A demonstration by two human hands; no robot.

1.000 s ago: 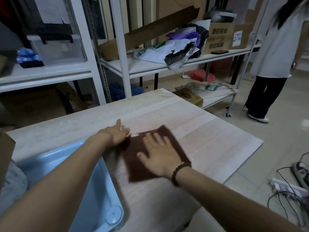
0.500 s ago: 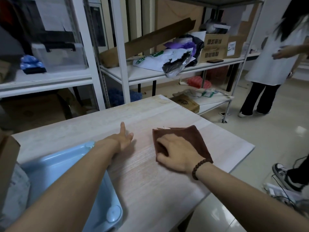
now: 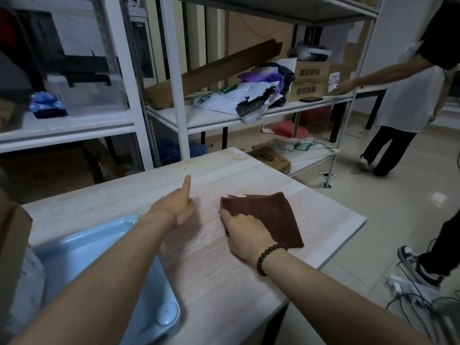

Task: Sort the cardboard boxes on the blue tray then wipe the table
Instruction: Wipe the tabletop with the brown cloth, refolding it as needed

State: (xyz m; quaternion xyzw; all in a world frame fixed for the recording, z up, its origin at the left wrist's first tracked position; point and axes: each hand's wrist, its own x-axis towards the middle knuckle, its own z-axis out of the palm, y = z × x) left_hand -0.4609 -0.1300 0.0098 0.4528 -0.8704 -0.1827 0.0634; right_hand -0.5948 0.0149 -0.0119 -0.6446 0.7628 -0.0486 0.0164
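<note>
A folded brown cloth (image 3: 268, 215) lies flat on the pale wooden table (image 3: 224, 282). My right hand (image 3: 245, 232), with a bead bracelet at the wrist, presses down on the cloth's near left part, fingers curled at its edge. My left hand (image 3: 176, 205) rests on the table to the left of the cloth, index finger stretched forward, the other fingers curled, holding nothing. The blue tray (image 3: 99, 247) sits at the table's left under my left forearm. Part of a cardboard box (image 3: 11, 245) shows at the far left edge.
White metal shelves (image 3: 174, 115) with boxes, bags and a clear bin stand right behind the table. A person in a white top (image 3: 408, 90) reaches to the shelf at the right. Another person's shoe (image 3: 415, 265) and floor cables (image 3: 410, 300) lie right of the table.
My right hand slid the cloth rightward and away across the table. My left hand lifted off the cloth and now points forward. The person at right turned toward the shelf.
</note>
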